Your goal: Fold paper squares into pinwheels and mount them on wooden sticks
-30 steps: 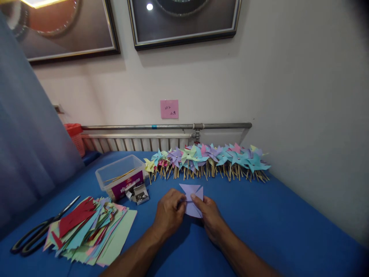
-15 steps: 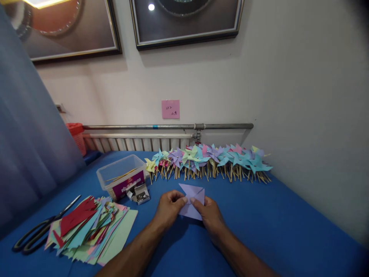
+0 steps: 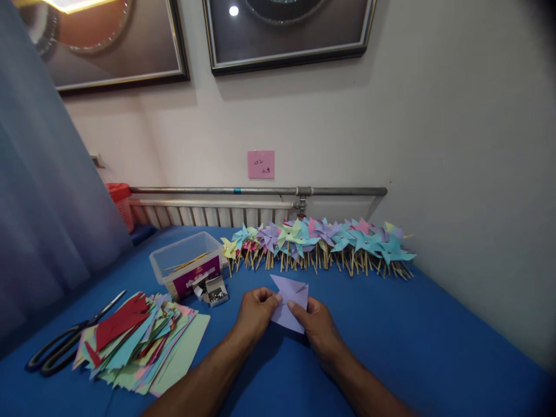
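Note:
A purple sheet of paper (image 3: 290, 317), slit from its corners, is held above the blue table between my two hands. My left hand (image 3: 257, 310) pinches its left side, thumb near the middle. On the right side my right hand (image 3: 319, 324) grips it, thumb pressed on the front and fingers hidden behind. Beyond the hands lies a long row of finished paper pinwheels (image 3: 321, 234) in several colours on wooden sticks. Left of my left hand stands a small open box of metal pins (image 3: 216, 292).
A clear plastic tub (image 3: 160, 267) with thin sticks (image 3: 186, 262) stands at the left. Nearer are a stack of cut coloured paper (image 3: 174, 353) and black-handled scissors (image 3: 73, 336). Behind the blue table (image 3: 391, 341) run a metal pipe (image 3: 269, 191) and a radiator. A curtain (image 3: 56, 191) hangs at far left.
The whole view has shifted slightly, so the background sits a little further right. Both hands keep hold of the purple paper, which is tilted slightly differently.

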Demonstrator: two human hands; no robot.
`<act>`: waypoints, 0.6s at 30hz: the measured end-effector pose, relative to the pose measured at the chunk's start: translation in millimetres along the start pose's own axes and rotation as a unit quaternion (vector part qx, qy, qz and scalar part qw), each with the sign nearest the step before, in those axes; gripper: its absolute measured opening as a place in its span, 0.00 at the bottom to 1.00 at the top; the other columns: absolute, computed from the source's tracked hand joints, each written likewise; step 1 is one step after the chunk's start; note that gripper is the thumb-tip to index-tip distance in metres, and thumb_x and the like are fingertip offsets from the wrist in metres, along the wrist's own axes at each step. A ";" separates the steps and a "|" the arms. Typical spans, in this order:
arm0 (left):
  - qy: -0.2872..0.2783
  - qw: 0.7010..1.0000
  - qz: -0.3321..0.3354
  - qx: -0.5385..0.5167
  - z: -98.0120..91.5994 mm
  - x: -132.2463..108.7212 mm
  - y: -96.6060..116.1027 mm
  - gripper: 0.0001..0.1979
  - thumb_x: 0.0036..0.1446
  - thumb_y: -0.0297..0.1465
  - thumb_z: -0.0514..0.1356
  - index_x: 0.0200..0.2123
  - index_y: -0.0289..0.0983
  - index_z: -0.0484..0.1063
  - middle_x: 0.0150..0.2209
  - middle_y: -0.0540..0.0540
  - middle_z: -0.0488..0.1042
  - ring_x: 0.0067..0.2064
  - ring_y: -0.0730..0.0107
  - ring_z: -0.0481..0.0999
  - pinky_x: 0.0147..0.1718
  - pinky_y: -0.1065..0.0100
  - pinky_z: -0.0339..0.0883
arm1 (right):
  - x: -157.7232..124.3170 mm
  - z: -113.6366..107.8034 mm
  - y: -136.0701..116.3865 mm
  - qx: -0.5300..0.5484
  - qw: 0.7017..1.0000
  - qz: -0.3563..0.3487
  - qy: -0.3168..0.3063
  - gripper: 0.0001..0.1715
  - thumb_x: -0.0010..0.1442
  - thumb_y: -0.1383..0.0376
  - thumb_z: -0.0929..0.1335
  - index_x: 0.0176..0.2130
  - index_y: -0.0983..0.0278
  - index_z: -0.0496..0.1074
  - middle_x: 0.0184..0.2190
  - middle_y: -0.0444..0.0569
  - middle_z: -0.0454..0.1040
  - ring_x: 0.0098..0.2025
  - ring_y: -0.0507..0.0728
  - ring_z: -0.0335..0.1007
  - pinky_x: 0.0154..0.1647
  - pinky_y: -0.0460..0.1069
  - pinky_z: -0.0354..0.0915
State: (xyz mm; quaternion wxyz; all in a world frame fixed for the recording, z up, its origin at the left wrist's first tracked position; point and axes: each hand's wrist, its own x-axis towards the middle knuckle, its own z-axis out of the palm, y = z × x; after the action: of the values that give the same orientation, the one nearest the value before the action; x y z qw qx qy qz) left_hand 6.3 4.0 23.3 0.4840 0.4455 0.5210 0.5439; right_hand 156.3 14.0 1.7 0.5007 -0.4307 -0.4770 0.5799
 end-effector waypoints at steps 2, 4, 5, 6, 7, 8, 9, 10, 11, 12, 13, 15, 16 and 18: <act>0.000 1.000 0.006 0.009 -0.5 0.2 -1.9 0.19 0.43 0.45 0.69 0.23 0.35 0.72 0.18 0.53 0.67 0.22 0.76 0.62 0.24 0.71 0.55 | 1.2 -1.3 1.2 -0.007 1.000 0.004 0.004 0.28 0.45 0.48 0.78 0.38 0.66 0.80 0.32 0.52 0.83 0.30 0.60 0.76 0.32 0.52 0.68; -0.002 1.000 0.010 0.023 -0.9 -0.1 -3.1 0.19 0.45 0.45 0.68 0.23 0.34 0.72 0.19 0.53 0.68 0.22 0.75 0.62 0.24 0.71 0.54 | 2.7 -2.7 3.4 -0.010 1.000 0.003 0.006 0.29 0.45 0.48 0.78 0.38 0.66 0.80 0.30 0.52 0.83 0.30 0.61 0.76 0.32 0.52 0.68; -0.002 0.999 0.012 0.030 -1.1 -0.4 -3.5 0.19 0.46 0.45 0.67 0.24 0.34 0.73 0.19 0.53 0.68 0.22 0.75 0.62 0.24 0.71 0.54 | 3.6 -3.3 4.8 -0.009 1.000 0.001 0.006 0.28 0.45 0.48 0.78 0.39 0.66 0.81 0.30 0.51 0.82 0.30 0.61 0.76 0.32 0.52 0.68; -0.003 0.999 0.014 0.036 -1.2 -0.6 -3.8 0.19 0.47 0.45 0.67 0.24 0.34 0.73 0.19 0.53 0.68 0.22 0.75 0.62 0.24 0.71 0.54 | 4.5 -4.0 6.5 -0.008 1.000 -0.001 0.005 0.28 0.46 0.48 0.77 0.39 0.65 0.81 0.30 0.51 0.82 0.30 0.61 0.76 0.32 0.52 0.68; -0.005 0.999 0.016 0.040 -1.3 -0.7 -4.2 0.19 0.48 0.45 0.67 0.24 0.34 0.72 0.19 0.53 0.67 0.22 0.75 0.63 0.24 0.71 0.54 | 5.4 -4.6 8.1 -0.007 1.000 -0.004 0.006 0.27 0.46 0.48 0.77 0.39 0.65 0.81 0.30 0.51 0.83 0.30 0.61 0.76 0.31 0.52 0.68; -0.005 0.999 0.018 0.041 -1.2 -0.8 -4.6 0.19 0.48 0.45 0.67 0.23 0.34 0.72 0.19 0.53 0.67 0.22 0.75 0.63 0.24 0.71 0.54 | 6.2 -5.1 9.7 -0.007 1.000 -0.005 0.008 0.27 0.47 0.49 0.77 0.39 0.65 0.81 0.30 0.51 0.83 0.30 0.61 0.76 0.31 0.51 0.68; -0.006 0.999 0.019 0.041 -1.1 -0.9 -4.9 0.19 0.48 0.45 0.67 0.23 0.34 0.72 0.19 0.53 0.67 0.22 0.75 0.63 0.24 0.71 0.54 | 6.8 -5.5 11.1 -0.007 1.000 -0.006 0.009 0.26 0.47 0.49 0.77 0.39 0.65 0.81 0.30 0.51 0.83 0.30 0.61 0.76 0.31 0.51 0.68; -0.007 0.999 0.020 0.041 -1.0 -1.1 -5.1 0.19 0.48 0.45 0.67 0.23 0.35 0.72 0.19 0.53 0.67 0.22 0.75 0.62 0.24 0.71 0.54 | 7.3 -5.7 12.2 -0.007 1.000 -0.006 0.010 0.26 0.47 0.49 0.77 0.39 0.65 0.81 0.30 0.51 0.83 0.30 0.61 0.76 0.31 0.51 0.69; -0.009 0.999 0.020 0.041 -0.8 -1.3 -5.2 0.19 0.48 0.45 0.67 0.23 0.35 0.72 0.19 0.52 0.67 0.22 0.75 0.62 0.24 0.71 0.54 | 7.6 -5.9 13.0 -0.006 1.000 -0.006 0.010 0.26 0.47 0.49 0.77 0.40 0.65 0.81 0.30 0.51 0.83 0.31 0.61 0.77 0.32 0.52 0.69; -0.009 0.999 0.021 0.041 -0.5 -1.7 -5.0 0.18 0.48 0.45 0.67 0.23 0.35 0.72 0.19 0.52 0.67 0.22 0.75 0.63 0.24 0.71 0.54 | 7.7 -5.8 13.5 -0.004 1.000 -0.006 0.009 0.27 0.47 0.49 0.77 0.40 0.65 0.81 0.30 0.51 0.83 0.31 0.62 0.77 0.32 0.52 0.70; -0.008 0.999 0.021 0.041 -0.1 -2.1 -4.6 0.18 0.48 0.45 0.67 0.23 0.35 0.72 0.19 0.52 0.67 0.22 0.75 0.63 0.24 0.71 0.55 | 7.6 -5.7 13.6 -0.002 1.000 -0.005 0.008 0.27 0.47 0.49 0.77 0.41 0.65 0.81 0.30 0.52 0.83 0.32 0.62 0.78 0.33 0.52 0.70; -0.004 0.999 0.017 0.041 0.8 -3.0 -3.0 0.17 0.47 0.44 0.67 0.24 0.35 0.72 0.19 0.52 0.68 0.22 0.74 0.63 0.24 0.71 0.55 | 7.0 -5.1 13.1 -0.005 1.000 -0.002 0.011 0.28 0.47 0.48 0.76 0.41 0.66 0.80 0.31 0.52 0.83 0.32 0.62 0.78 0.33 0.52 0.70; -0.001 0.999 0.013 0.040 1.4 -3.5 -2.0 0.17 0.46 0.44 0.67 0.23 0.35 0.72 0.19 0.52 0.68 0.22 0.75 0.63 0.24 0.71 0.55 | 6.6 -4.7 12.7 -0.006 1.000 0.000 0.014 0.28 0.47 0.48 0.76 0.41 0.66 0.80 0.31 0.52 0.83 0.32 0.62 0.78 0.33 0.52 0.70; 0.002 0.999 0.006 0.035 2.6 -4.1 -0.2 0.17 0.44 0.44 0.67 0.23 0.35 0.72 0.19 0.52 0.67 0.22 0.75 0.62 0.24 0.70 0.54 | 5.9 -4.2 11.7 -0.007 1.000 0.002 0.021 0.28 0.48 0.48 0.76 0.40 0.66 0.80 0.30 0.51 0.83 0.31 0.62 0.78 0.33 0.52 0.70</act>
State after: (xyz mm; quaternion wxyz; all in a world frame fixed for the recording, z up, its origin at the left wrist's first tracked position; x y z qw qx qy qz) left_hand 9.4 0.2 23.3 0.4639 0.4645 0.5374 0.5292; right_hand 157.7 19.8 -10.6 0.5062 -0.4473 -0.4696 0.5685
